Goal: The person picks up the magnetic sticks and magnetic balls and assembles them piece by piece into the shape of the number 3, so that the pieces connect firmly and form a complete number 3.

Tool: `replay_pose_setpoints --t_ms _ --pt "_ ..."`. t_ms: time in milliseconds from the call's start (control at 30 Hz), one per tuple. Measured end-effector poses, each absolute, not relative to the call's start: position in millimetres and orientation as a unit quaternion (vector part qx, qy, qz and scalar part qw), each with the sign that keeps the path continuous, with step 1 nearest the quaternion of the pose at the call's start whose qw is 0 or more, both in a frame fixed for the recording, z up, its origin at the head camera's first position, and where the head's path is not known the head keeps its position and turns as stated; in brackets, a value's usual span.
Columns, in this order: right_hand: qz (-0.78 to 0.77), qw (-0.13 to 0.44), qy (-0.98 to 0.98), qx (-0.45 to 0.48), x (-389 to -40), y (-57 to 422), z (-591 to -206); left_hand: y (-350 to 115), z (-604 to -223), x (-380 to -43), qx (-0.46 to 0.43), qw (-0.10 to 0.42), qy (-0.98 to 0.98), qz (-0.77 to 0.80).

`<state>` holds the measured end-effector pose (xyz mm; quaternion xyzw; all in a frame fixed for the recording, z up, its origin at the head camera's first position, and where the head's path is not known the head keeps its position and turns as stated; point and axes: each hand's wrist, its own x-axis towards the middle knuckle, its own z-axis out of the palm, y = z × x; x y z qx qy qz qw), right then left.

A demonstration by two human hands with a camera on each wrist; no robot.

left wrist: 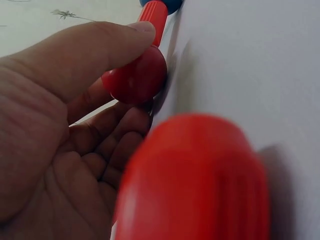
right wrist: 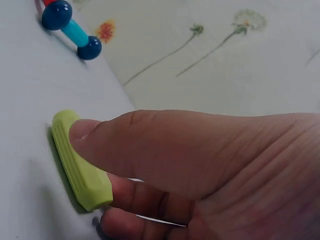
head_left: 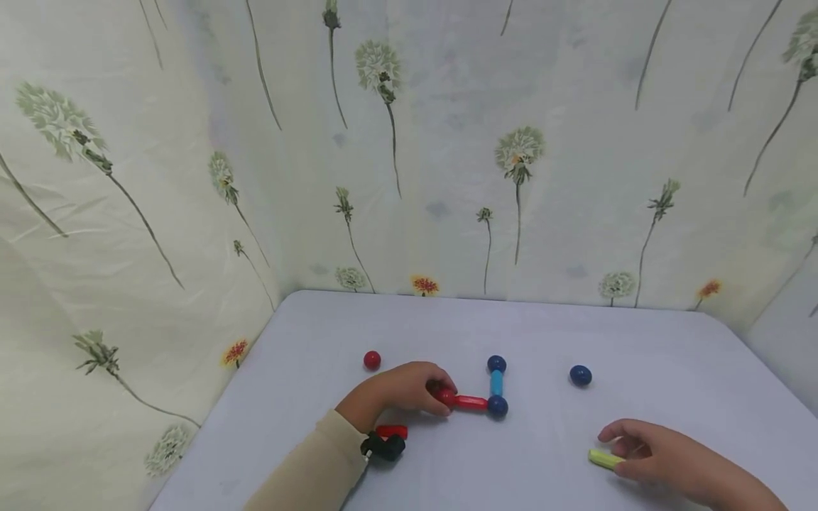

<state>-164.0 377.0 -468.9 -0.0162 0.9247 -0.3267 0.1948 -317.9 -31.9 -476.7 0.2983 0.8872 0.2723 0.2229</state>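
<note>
My left hand (head_left: 405,387) holds a red ball (left wrist: 137,77) between thumb and fingers. This ball sits on the end of a red rod (head_left: 471,403), whose other end meets a dark blue ball (head_left: 497,407). From there a light blue rod (head_left: 496,383) runs away from me to a second dark blue ball (head_left: 496,364); the joined pieces form an L on the table. Off to the right, my right hand (head_left: 664,454) grips a yellow-green rod (right wrist: 80,165), thumb pressed on its ridged side and fingers curled behind it. The rod lies close over the white surface.
A loose red rod (head_left: 392,431) lies beneath the left wrist, by the black wrist camera (head_left: 385,447). Behind the left hand is a loose red ball (head_left: 372,360). A loose dark blue ball (head_left: 580,375) stands beyond the right hand. Flower-patterned cloth (head_left: 447,156) hangs behind the white table (head_left: 543,341).
</note>
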Motion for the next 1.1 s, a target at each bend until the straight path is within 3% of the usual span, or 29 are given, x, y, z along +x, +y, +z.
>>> replay_pose_setpoints --t_ms 633,1100 --pt "-0.301 0.171 0.938 -0.033 -156 376 -472 -33 -481 -320 0.306 0.224 0.88 0.286" --pt "-0.288 0.16 0.94 0.085 -176 359 -482 -32 -481 -319 0.304 0.226 0.879 0.291"
